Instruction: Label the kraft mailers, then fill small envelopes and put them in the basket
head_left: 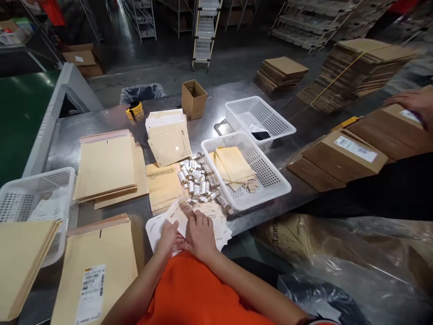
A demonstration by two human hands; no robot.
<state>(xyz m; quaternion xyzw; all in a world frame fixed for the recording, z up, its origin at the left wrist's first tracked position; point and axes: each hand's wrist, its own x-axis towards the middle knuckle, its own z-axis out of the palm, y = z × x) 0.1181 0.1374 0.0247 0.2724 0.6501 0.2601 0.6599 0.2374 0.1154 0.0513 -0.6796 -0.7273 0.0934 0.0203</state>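
Note:
Near the table's front edge, my left hand (169, 238) pinches the lower left side of a small cream printed packet (180, 215). My right hand (201, 234) presses on the packet's lower right side, its fingers bent over it. Whether anything is inside the packet is hidden. Under both hands lie white printed sheets (156, 229) and several loose paper slips (218, 225). Just beyond is a heap of small labelled glass vials (198, 185). A stack of yellow envelopes (164, 187) lies left of the vials.
A white basket (270, 189) with yellow envelopes stands right of the vials, another basket (286, 131) behind it. Padded mailers (104, 164) are stacked at left. A small open carton (194, 101) stands at the back. On the right, another person's hand (414, 106) touches brown boxes (358, 155).

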